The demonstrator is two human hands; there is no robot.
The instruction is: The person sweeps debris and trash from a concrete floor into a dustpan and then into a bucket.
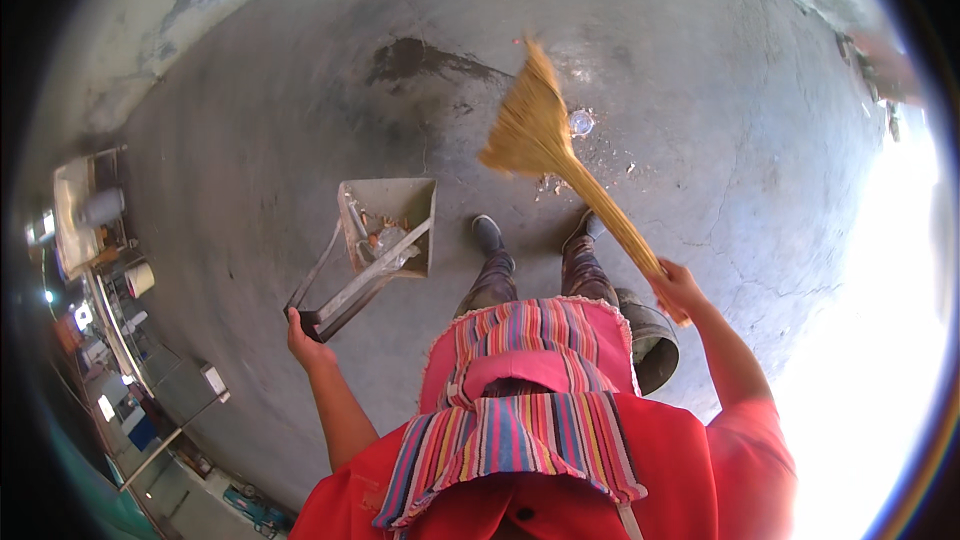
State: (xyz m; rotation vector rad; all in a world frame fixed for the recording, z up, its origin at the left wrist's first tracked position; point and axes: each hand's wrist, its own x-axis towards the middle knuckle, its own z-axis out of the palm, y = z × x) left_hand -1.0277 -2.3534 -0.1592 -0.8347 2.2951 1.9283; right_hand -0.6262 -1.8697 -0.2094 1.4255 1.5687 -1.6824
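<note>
In my right hand (677, 290) is the handle end of a straw broom (545, 125); its fanned, slightly blurred bristles reach out ahead of my feet. Beside the bristles lie a small round clear plastic piece (581, 122) and scattered crumbs of litter (553, 184) on the concrete floor. My left hand (307, 335) is closed round the dark grip of a long-handled metal dustpan (420, 202). Crumpled clear plastic and brownish scraps (385, 238) sit inside the pan, which is to the left of my boots.
A dark bucket (655, 355) stands close to my right leg. Ahead, a dark wet-looking stain (415, 60) marks the concrete floor (700, 90). Shelving and assorted items (140, 280) line the left side. A pale wall (150, 40) rises at the far left, and bright light floods the right.
</note>
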